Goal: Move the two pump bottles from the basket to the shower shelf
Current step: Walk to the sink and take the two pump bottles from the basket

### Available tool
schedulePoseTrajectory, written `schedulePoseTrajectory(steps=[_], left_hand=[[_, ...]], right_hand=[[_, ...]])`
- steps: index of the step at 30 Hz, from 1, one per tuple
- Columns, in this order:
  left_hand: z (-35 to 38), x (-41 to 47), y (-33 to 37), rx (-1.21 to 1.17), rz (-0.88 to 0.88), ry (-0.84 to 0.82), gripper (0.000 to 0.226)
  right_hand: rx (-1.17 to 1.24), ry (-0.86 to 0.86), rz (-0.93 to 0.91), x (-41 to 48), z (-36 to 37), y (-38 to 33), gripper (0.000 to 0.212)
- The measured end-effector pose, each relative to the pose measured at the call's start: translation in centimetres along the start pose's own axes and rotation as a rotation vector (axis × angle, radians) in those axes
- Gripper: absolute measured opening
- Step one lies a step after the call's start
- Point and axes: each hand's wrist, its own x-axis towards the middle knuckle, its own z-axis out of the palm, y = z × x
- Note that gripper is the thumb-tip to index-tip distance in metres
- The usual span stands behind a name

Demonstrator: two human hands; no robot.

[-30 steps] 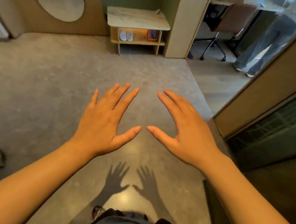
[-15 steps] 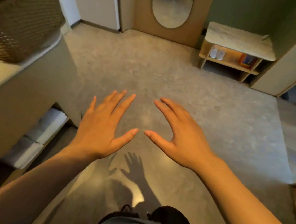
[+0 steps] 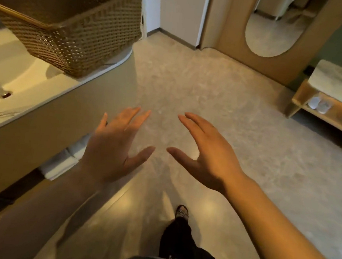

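Observation:
A brown woven basket (image 3: 78,43) stands on the white counter (image 3: 24,86) at the upper left, near the counter's rounded end. Its inside is dark and no pump bottles show. My left hand (image 3: 112,148) hovers palm down over the floor, beside the counter's front, fingers spread and holding nothing. My right hand (image 3: 207,155) floats level with it to the right, also spread and holding nothing. Both hands are well below and to the right of the basket. No shower shelf is in view.
A sink basin with a drain (image 3: 6,94) lies in the counter left of the basket. Folded white towels (image 3: 64,161) sit under the counter. A low wooden stand (image 3: 333,103) with a marble top is at the right, an arched mirror panel (image 3: 273,32) behind. My foot (image 3: 182,213) is on the grey floor.
The view has swung left: the basket and counter have come into sight at the upper left and the wooden stand has slid to the right edge. Both hands stay spread.

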Motion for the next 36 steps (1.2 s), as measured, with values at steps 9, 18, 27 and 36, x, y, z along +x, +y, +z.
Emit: schedulePoseTrajectory(steps=[9, 18, 27, 36], left_hand=[[0.0, 13.1, -0.1, -0.050, -0.116, 0.105, 0.072], [-2.1, 18.1, -4.2, 0.046, -0.349, 0.189, 0.069], [-6.2, 24.7, -12.7, 0.146, -0.389, 0.348, 0.066], [-8.5, 31.3, -22.7, 0.148, -0.465, 0.405, 0.064]], right_hand=[[-0.003, 0.022, -0.123, 12.6, -2.7, 9.1, 0.074], [0.079, 0.030, -0.331, 23.6, -2.4, 9.6, 0.071], [0.130, 0.090, -0.517, 37.4, -1.0, 6.2, 0.066], [0.187, 0.059, -0.563, 50.4, 0.1, 3.0, 0.066]])
